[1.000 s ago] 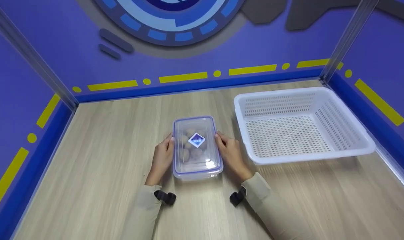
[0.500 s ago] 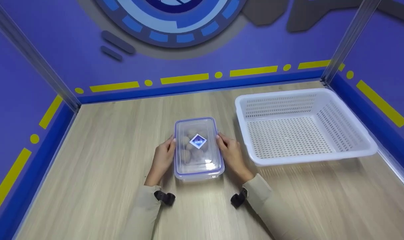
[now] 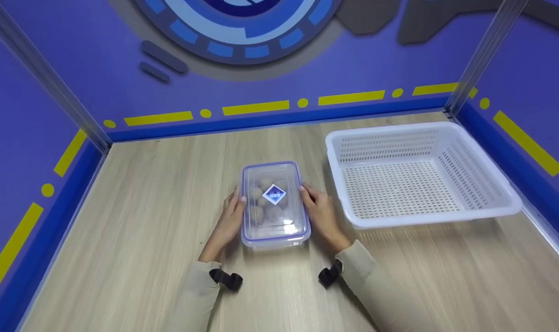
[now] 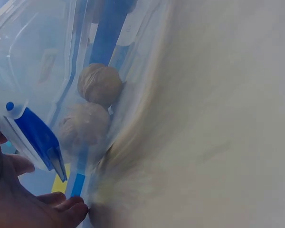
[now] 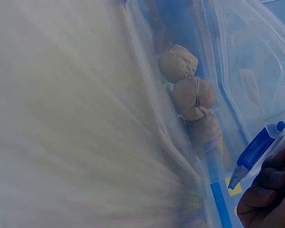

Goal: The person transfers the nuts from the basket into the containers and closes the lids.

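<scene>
A clear lidded food container point(image 3: 288, 184) with a purple-blue rim stands on the table, lengthwise to me. Through its walls show several round, wrinkled tan balls point(image 4: 99, 83). My left hand point(image 3: 228, 223) lies along the left long side, thumb at the lid's edge. In the left wrist view, its fingers are spread apart below a blue clip point(image 4: 40, 137) that angles out from the wall. Opposite, my right hand point(image 3: 322, 214) holds the right side, thumb on the rim. Its fingers curl beside another blue clip point(image 5: 256, 152) in the right wrist view, likewise angled outward.
To the right of the container stands a white perforated plastic basket point(image 3: 399, 184) with nothing in it. Blue-purple printed panels point(image 3: 261, 87) enclose the wooden table point(image 3: 145, 207) at the back and on both sides.
My left hand has shifted slightly toward me, its wrist lower, and its fingers have straightened at the container's side. The right hand and the container stay in place.
</scene>
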{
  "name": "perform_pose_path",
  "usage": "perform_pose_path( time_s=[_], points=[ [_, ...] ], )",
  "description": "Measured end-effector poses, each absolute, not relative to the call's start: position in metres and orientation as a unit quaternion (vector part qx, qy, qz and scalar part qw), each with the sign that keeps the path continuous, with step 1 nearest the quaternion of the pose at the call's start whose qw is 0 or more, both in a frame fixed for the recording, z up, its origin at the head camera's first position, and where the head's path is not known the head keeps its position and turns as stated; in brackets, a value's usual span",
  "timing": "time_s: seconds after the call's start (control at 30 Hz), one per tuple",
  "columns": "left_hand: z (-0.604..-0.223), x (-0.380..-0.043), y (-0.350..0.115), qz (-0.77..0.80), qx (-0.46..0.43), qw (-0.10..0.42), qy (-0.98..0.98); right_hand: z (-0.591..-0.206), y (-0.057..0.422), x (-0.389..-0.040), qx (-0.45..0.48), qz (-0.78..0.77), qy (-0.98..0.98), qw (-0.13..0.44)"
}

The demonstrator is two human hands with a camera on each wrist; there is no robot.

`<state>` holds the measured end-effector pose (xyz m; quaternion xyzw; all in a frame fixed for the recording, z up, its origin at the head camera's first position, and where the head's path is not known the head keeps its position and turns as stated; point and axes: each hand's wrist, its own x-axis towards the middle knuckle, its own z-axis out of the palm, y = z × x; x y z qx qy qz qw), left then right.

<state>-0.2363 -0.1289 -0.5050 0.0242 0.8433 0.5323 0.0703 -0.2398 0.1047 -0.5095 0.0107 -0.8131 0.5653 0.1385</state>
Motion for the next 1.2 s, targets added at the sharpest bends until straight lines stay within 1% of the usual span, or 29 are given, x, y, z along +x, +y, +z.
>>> perform_pose_path(
  time_s=[0.07,0.2,0.4,0.43,0.57,0.67,0.9,1.1,1.2],
  points=[
    [-0.5058,-0.2358,-0.1283,0.543,0.011,0.091,0.834,-0.5099,0.1047,-0.2395,0.01,0.564,-0.814,0.14],
    [-0.5077,-0.2353,-0.1264,0.574,-0.021,0.114,0.811,-0.5104,0.1051,-0.2394,0.012,0.562,-0.814,0.147],
    [-0.5099,-0.2328,-0.1253,0.613,-0.037,0.125,0.779,-0.5121,0.1062,-0.2403,0.02,0.568,-0.81,0.148],
    [-0.5047,-0.2303,-0.124,0.617,-0.036,0.124,0.776,-0.5125,0.1063,-0.2404,0.02,0.569,-0.809,0.147],
    [-0.5039,-0.2313,-0.1228,0.626,-0.037,0.128,0.768,-0.513,0.1063,-0.2405,0.021,0.57,-0.808,0.146],
    [-0.5082,-0.2344,-0.1233,0.631,-0.039,0.123,0.765,-0.5124,0.1057,-0.2402,0.02,0.572,-0.807,0.144],
    [-0.5057,-0.2353,-0.1231,0.635,-0.027,0.096,0.766,-0.5113,0.1051,-0.2403,0.026,0.578,-0.803,0.141],
    [-0.5044,-0.2351,-0.1228,0.608,-0.025,0.064,0.791,-0.5116,0.1052,-0.2402,0.027,0.578,-0.803,0.143],
    [-0.5018,-0.2333,-0.1234,0.596,-0.023,0.061,0.801,-0.5128,0.1048,-0.2402,0.028,0.576,-0.804,0.145]
  ],
)
